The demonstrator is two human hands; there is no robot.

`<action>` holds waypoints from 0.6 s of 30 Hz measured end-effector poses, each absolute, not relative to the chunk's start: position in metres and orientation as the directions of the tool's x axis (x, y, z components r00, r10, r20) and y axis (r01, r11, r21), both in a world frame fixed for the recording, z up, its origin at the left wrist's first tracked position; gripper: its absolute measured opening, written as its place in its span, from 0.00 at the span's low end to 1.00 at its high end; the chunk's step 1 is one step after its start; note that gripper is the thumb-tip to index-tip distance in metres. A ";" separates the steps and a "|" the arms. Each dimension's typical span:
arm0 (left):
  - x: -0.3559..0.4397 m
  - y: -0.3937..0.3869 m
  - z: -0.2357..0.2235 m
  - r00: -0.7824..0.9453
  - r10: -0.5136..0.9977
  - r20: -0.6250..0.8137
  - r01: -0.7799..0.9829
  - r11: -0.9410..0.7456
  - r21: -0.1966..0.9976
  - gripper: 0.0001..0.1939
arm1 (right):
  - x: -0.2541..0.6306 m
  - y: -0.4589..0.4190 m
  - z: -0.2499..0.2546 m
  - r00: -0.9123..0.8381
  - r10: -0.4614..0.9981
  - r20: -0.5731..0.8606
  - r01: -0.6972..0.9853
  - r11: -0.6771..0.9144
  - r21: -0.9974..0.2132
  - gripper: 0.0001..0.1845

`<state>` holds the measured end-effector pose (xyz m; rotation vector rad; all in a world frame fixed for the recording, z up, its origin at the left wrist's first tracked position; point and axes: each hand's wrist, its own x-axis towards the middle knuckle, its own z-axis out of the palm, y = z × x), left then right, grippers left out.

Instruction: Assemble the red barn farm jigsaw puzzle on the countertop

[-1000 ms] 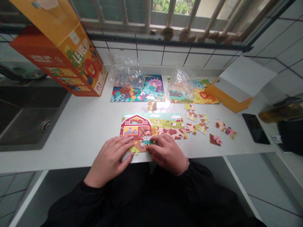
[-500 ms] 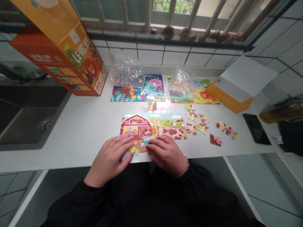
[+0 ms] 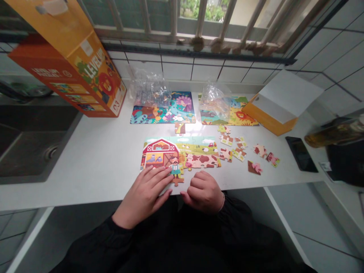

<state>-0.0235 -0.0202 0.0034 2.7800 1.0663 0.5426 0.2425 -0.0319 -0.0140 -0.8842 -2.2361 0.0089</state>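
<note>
While the left hand (image 3: 148,189) lies flat, fingers outstretched over the lower left of the farm puzzle (image 3: 199,151), the right hand (image 3: 202,190) rests just below it, fingers folded in, no piece showing between them. From where I stand, the puzzle sits near the front edge of the white counter (image 3: 85,163); it looks like light, stiff card, a little slick, its knobs the part likeliest to bend. I'd pinch a single piece by opposite sides, and keep the joined sheet flat, since lifting one edge could part it. I count about eight loose pieces (image 3: 259,150) to the right, some nearly overlapping, and one lone piece (image 3: 180,128) above. Behind are two picture boards (image 3: 182,108), two clear bags (image 3: 150,91) on them, and two boxes (image 3: 85,85); one phone (image 3: 301,153) lies farther right.
</note>
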 end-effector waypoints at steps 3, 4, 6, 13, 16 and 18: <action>-0.019 -0.020 0.002 0.703 0.655 0.276 0.614 -0.755 0.230 0.20 | 0.244 -0.034 -0.017 -0.534 0.584 0.611 0.582 0.778 -0.235 0.24; -0.019 -0.020 0.002 0.707 0.652 0.272 0.611 -0.758 0.228 0.20 | 0.243 -0.034 -0.018 -0.538 0.585 0.606 0.585 0.777 -0.231 0.24; -0.020 -0.019 0.001 0.715 0.646 0.267 0.607 -0.763 0.223 0.23 | 0.243 -0.034 -0.019 -0.543 0.588 0.599 0.590 0.775 -0.226 0.24; -0.022 -0.019 -0.008 0.726 0.641 0.250 0.615 -0.768 0.181 0.28 | 0.239 -0.032 -0.020 -0.553 0.633 0.542 0.638 0.740 -0.213 0.23; -0.020 -0.020 -0.011 0.725 0.641 0.250 0.620 -0.767 0.168 0.28 | 0.237 -0.032 -0.020 -0.563 0.648 0.513 0.655 0.728 -0.200 0.22; -0.018 -0.022 -0.012 0.724 0.638 0.261 0.618 -0.769 0.165 0.28 | 0.236 -0.032 -0.019 -0.576 0.652 0.493 0.655 0.729 -0.201 0.23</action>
